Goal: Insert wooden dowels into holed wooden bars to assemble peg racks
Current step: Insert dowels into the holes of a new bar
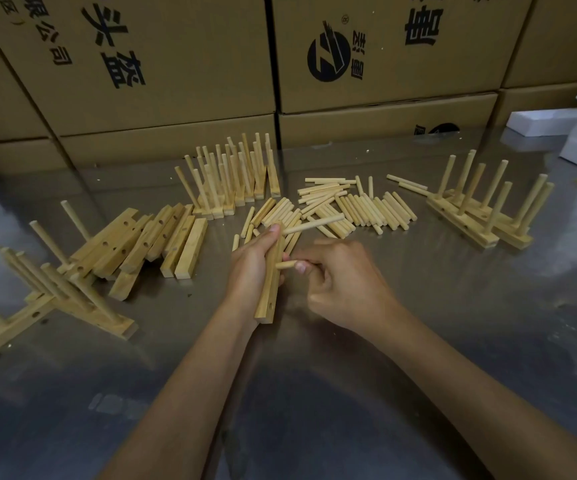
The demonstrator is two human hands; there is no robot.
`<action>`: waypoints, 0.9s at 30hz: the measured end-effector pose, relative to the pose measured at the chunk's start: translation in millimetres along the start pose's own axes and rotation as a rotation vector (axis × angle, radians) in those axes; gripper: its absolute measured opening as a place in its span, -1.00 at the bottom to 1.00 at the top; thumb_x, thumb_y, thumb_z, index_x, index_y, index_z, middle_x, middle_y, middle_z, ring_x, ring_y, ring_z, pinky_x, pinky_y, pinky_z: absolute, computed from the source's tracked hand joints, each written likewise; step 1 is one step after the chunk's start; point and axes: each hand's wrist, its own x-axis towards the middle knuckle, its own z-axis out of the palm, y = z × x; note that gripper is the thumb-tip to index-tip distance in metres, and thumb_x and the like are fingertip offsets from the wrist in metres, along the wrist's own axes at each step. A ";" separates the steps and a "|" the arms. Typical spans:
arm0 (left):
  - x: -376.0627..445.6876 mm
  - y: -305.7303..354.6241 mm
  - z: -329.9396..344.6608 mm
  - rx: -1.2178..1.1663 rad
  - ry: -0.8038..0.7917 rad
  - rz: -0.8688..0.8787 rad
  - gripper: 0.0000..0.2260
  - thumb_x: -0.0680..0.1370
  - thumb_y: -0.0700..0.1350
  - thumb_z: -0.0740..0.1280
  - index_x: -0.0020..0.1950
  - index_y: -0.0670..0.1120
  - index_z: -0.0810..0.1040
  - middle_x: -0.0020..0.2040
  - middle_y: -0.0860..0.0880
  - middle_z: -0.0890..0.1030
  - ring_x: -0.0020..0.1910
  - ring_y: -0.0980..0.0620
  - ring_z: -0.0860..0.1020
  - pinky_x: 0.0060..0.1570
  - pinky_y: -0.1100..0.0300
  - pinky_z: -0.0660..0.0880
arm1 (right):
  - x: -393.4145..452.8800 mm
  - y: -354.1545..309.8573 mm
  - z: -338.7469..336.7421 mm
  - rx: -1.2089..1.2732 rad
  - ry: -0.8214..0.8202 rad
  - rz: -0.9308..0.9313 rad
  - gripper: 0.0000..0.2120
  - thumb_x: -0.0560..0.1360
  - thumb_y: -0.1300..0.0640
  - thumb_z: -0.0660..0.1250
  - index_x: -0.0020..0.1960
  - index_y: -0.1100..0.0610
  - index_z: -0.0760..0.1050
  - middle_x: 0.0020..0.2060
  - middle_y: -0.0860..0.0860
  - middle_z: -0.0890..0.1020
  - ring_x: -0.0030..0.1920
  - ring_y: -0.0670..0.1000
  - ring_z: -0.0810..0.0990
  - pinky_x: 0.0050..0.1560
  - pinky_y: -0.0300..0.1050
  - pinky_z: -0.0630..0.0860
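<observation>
Two hands meet over the steel table (349,393). The left hand (250,268) grips a holed bar (270,289), tilted on end with its lower end near the table and one dowel (313,225) already sticking out near the top. The right hand (342,282) pinches a second dowel (286,265), its tip at the bar's side. Loose dowels (353,204) lie just behind; empty bars (162,240) lie left, finished racks (481,216) right.

The scene is being viewed from a single head-worn camera, angled forward and down, close over the worktop (418,393) toward stacked cardboard boxes (162,64).
</observation>
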 end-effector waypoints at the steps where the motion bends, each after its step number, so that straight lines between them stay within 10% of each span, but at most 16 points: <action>1: 0.5 0.4 -0.7 -0.004 -0.014 0.001 -0.75 0.54 0.12 0.40 0.08 -0.01 0.70 -0.30 0.00 0.67 -0.34 0.11 0.63 -0.37 0.23 0.50 | -0.6 0.3 0.6 0.011 0.004 0.008 -0.79 0.54 0.24 0.30 0.09 0.11 0.66 -0.26 -0.19 0.47 -0.30 -0.23 0.41 -0.31 -0.48 0.25; 7: 0.4 4.2 2.0 -0.049 -0.056 0.015 -0.72 0.58 0.09 0.37 0.11 -0.08 0.68 -0.27 -0.04 0.63 -0.34 0.08 0.59 -0.35 0.22 0.49 | -1.3 0.3 -4.5 0.007 0.158 0.019 -0.77 0.55 0.09 0.34 0.19 0.08 0.54 -0.01 -0.10 0.51 0.05 -0.10 0.44 0.10 -0.20 0.36; 11: 0.6 7.7 3.4 -0.135 0.007 -0.045 -0.72 0.59 0.06 0.37 0.10 -0.14 0.64 -0.30 -0.04 0.59 -0.42 0.08 0.52 -0.46 0.27 0.45 | 3.2 5.2 -10.2 0.365 0.378 0.147 -0.87 0.54 0.22 0.34 0.08 0.10 0.53 -0.09 -0.07 0.53 -0.11 -0.14 0.49 -0.06 -0.30 0.41; 21: -1.5 10.9 -4.5 -0.161 -0.043 -0.071 -0.74 0.62 0.05 0.33 -0.01 -0.14 0.62 -0.29 -0.05 0.55 -0.42 0.11 0.49 -0.46 0.31 0.43 | 5.7 51.4 -26.6 0.310 0.005 0.434 -0.81 0.53 0.32 0.27 0.00 0.10 0.59 -0.06 -0.02 0.59 -0.08 -0.12 0.51 -0.16 -0.44 0.40; 27: -7.0 13.6 -2.3 -0.152 -0.047 -0.089 -0.72 0.61 0.04 0.34 0.13 -0.16 0.60 -0.28 -0.04 0.56 -0.42 0.12 0.50 -0.47 0.31 0.44 | -3.9 58.7 -62.0 -0.028 -0.788 0.432 -0.65 0.29 -0.24 0.55 -0.05 -0.11 0.56 -0.01 -0.14 0.50 -0.02 -0.13 0.49 -0.09 -0.21 0.41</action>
